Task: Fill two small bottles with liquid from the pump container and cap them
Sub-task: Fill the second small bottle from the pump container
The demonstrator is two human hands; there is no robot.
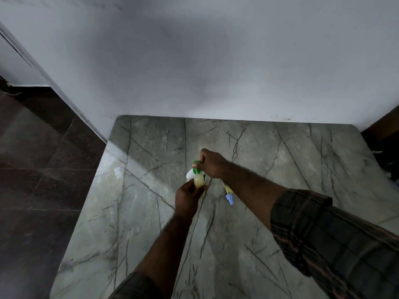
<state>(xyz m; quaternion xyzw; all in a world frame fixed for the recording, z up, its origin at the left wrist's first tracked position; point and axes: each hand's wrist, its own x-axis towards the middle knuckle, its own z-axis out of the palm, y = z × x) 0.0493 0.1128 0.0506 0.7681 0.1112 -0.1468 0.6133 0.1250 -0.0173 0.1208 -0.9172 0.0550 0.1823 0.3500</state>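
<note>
Left hand (pixel 187 195) is gripping a small bottle (pixel 198 181) holding yellowish liquid, touching the near side of the pump container (pixel 191 174). Right hand (pixel 212 164) is curling its fingers round the green pump head (pixel 196 164) on top of the container. Second bottle (pixel 228 192), with blue cap (pixel 229 198), is lying right of the container on the marble counter (pixel 280 169).

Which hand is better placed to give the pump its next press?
Right. The right hand grips the green pump head, while the left hand is taken up holding the small bottle of yellowish liquid just below it.
</note>
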